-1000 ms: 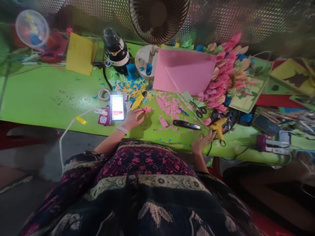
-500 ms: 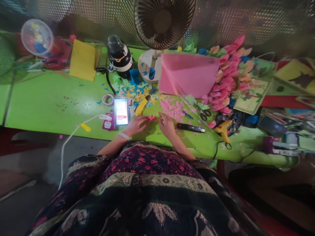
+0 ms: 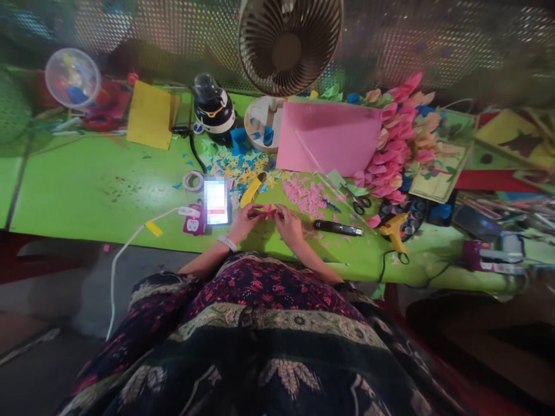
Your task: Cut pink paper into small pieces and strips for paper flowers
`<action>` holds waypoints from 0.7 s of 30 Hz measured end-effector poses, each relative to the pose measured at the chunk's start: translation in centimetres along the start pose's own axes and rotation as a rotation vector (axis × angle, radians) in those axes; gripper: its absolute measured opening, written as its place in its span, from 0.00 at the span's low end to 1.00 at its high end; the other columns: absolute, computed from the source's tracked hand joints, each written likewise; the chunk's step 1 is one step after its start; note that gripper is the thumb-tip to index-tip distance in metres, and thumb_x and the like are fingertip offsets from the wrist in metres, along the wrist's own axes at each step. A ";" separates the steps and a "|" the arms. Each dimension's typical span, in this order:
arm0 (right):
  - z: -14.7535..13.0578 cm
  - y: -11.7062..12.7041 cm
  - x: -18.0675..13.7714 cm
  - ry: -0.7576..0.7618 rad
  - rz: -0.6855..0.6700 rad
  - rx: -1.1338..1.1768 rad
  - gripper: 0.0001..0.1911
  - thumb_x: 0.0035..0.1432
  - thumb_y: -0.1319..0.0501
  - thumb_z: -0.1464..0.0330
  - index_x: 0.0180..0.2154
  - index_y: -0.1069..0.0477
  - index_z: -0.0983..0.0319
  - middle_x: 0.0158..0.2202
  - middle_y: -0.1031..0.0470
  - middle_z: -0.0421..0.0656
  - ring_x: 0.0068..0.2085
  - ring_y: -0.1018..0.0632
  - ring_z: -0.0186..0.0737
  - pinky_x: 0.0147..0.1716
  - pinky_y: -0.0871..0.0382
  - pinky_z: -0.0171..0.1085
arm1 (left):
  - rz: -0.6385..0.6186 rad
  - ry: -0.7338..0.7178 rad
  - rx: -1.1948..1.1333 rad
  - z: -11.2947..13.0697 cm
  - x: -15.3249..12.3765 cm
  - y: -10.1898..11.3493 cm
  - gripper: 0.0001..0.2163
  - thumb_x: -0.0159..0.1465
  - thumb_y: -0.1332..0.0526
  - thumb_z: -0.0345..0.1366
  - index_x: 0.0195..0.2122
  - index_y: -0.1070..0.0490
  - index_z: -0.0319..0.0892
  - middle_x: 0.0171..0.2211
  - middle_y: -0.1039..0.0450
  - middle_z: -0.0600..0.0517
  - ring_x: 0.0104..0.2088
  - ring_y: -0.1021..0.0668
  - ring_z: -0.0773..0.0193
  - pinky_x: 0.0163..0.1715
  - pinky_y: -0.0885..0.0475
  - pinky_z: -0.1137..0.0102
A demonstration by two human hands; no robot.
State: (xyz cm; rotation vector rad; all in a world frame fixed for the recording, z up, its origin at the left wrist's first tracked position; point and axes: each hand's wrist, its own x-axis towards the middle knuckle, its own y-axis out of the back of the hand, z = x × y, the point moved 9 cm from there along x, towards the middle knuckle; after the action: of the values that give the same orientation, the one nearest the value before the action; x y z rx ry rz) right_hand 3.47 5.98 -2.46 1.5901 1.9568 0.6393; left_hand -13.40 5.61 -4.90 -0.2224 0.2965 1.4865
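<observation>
A small piece of pink paper [image 3: 269, 210], looking folded or cut, is held up between my two hands just above the green table [image 3: 143, 190]. My left hand [image 3: 246, 222] pinches its left end, and my right hand [image 3: 289, 226] has its fingers closed on the right end. Right behind my left hand lies a yellow-handled tool [image 3: 252, 190] with a dark tip. Pink paper scraps [image 3: 306, 193] are spread beyond my right hand. A long black tool [image 3: 338, 227], perhaps a stapler, rests to its right. The lit phone [image 3: 215, 201] is left of my left hand.
A tape roll [image 3: 193, 181], purple power socket [image 3: 193, 222] and white cable [image 3: 130, 242] are at left. Behind stand a black bottle [image 3: 214, 112], fan [image 3: 288, 49] and pink sheet [image 3: 327, 136]. Rightward are scissors [image 3: 361, 205], paper petals [image 3: 396, 144] and a yellow glue gun [image 3: 395, 231].
My right hand has come left to the pink paper, and both hands now hold it. Earlier only my left hand was on it. The view has shifted slightly.
</observation>
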 end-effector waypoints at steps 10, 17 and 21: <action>2.7 -0.5 1.6 -0.205 0.030 0.223 0.10 0.63 0.42 0.63 0.39 0.23 0.59 0.36 0.17 0.45 0.36 0.19 0.44 0.39 0.25 0.40 | 0.061 -0.085 0.078 1.0 0.9 0.4 0.14 0.63 0.31 0.41 0.47 0.20 0.40 0.41 0.15 0.46 0.41 0.15 0.57 0.47 0.21 0.63; 2.2 -0.2 1.9 -0.197 0.033 0.213 0.11 0.62 0.42 0.61 0.31 0.26 0.59 0.28 0.22 0.41 0.30 0.24 0.39 0.34 0.31 0.35 | -0.003 -0.021 0.199 0.2 1.6 -0.6 0.11 0.67 0.36 0.43 0.37 0.18 0.42 0.35 0.16 0.50 0.36 0.16 0.58 0.41 0.22 0.66; 1.9 -0.1 1.4 -0.219 0.033 0.166 0.11 0.61 0.42 0.63 0.33 0.23 0.59 0.31 0.19 0.42 0.32 0.22 0.41 0.36 0.30 0.36 | 0.019 -0.005 0.175 0.2 1.7 -0.4 0.12 0.65 0.34 0.45 0.36 0.19 0.42 0.33 0.16 0.50 0.34 0.17 0.59 0.39 0.22 0.67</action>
State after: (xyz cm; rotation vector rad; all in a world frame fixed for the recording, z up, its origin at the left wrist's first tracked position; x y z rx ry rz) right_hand 4.47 7.43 -4.11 1.7158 1.8638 0.3060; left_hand -12.90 7.22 -5.33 -0.0759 0.4237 1.4706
